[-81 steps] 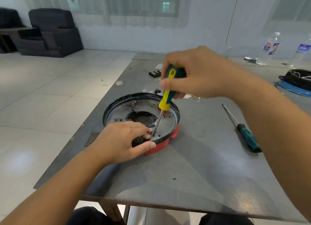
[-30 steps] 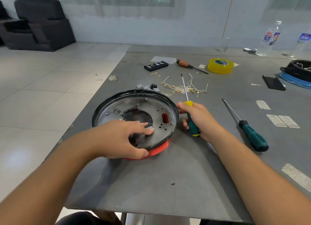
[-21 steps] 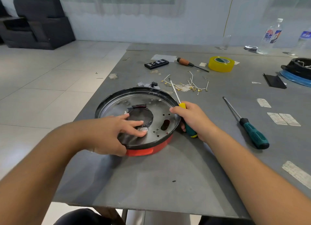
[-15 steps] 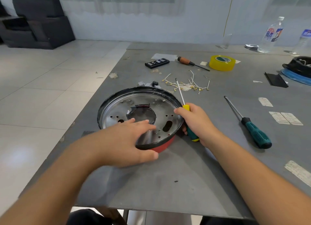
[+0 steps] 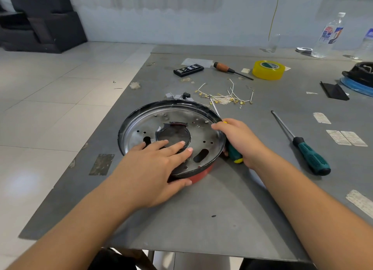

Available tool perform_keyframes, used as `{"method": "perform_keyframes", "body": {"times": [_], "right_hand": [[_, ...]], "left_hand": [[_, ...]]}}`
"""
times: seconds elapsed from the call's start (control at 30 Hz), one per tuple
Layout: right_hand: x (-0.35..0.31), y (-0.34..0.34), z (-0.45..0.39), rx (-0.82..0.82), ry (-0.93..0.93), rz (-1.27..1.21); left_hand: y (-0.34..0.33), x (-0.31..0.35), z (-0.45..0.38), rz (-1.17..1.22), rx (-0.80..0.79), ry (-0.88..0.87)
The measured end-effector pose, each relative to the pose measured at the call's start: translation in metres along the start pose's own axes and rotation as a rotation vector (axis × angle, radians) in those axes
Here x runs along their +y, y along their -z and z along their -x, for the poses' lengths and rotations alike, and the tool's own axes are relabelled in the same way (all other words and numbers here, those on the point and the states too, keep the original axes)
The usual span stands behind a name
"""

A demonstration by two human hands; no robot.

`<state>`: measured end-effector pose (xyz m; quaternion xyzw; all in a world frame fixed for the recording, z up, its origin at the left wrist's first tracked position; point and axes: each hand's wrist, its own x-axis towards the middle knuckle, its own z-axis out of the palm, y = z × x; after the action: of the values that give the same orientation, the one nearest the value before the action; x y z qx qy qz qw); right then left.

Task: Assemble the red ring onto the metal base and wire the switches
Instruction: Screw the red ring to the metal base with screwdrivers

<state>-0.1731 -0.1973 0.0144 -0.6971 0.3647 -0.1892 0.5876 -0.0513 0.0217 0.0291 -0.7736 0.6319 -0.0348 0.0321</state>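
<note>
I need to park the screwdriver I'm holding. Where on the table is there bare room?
Bare room: the near table between your forearms, in front of the metal base, and the strip between your right hand and the teal screwdriver. Crowded: behind the base, among the wires.

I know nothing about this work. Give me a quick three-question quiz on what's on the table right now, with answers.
1. True or false: the left hand lies with straight fingers on the metal base.
2. What does the right hand hold? A) the yellow tape roll B) the green-and-yellow screwdriver C) a water bottle
3. Fill in: the red ring shows below the base's ____ edge.

Key
1. True; its thumb rests against the red ring.
2. B; the green-and-yellow screwdriver lies low beside the base, its tip pointing away toward the loose wires. A second screwdriver lies untouched to the right.
3. Near.
</note>
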Motion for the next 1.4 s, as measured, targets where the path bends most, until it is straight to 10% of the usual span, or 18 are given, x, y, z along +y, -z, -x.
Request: {"method": "perform_keyframes", "body": {"times": [0.73, 1.03, 1.2, 1.4], "right_hand": [[0.000, 0.003, 0.007, -0.011, -0.059, -0.084], [0.000, 0.010, 0.004, 0.037, -0.079, -0.023], [0.014, 0.037, -0.007, 0.278, 0.199, 0.850], [0.012, 0.033, -0.014, 0.286, 0.178, 0.998]], "left_hand": [[-0.013, -0.076, -0.009, 0.097, 0.288, -0.423], [-0.024, -0.055, -0.012, 0.933, 0.913, 0.012], [-0.039, -0.053, -0.018, 1.003, 0.983, 0.097], [-0.044, -0.052, -0.015, 0.735, 0.962, 0.007]]}}
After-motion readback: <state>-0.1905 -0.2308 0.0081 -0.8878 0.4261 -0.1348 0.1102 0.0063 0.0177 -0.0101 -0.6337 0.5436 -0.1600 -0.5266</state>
